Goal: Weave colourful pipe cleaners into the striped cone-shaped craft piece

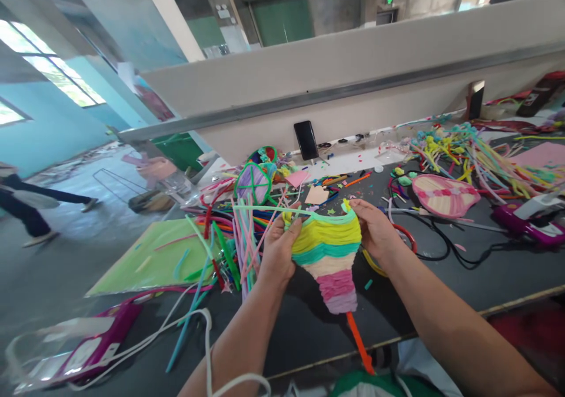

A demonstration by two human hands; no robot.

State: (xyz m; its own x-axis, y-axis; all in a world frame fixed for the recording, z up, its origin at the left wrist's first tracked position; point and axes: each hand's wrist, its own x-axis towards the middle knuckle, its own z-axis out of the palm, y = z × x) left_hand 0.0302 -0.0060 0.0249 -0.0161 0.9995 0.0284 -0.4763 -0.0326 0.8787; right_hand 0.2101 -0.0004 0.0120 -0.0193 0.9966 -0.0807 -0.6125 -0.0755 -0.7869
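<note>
Between my two hands is a striped pipe-cleaner craft piece (329, 255), wide at the top and narrow at the bottom, in yellow, teal, cream, pink and lilac bands. My left hand (280, 244) pinches its upper left corner, and my right hand (373, 229) grips the upper right corner. A mint pipe cleaner (260, 208) runs along the top edge and sticks out past my left hand. From the narrow end hangs an orange strip (359, 344). Pastel pipe cleaners (245, 250) stand close to the left of my left hand.
A phone (305, 139) leans on the partition. A pink oval craft piece (444, 195) lies at right near a purple device (529, 220); another purple device (97, 341) with white cable is at front left. A green sheet (150, 250) lies left. A person's legs (29, 202) show far left.
</note>
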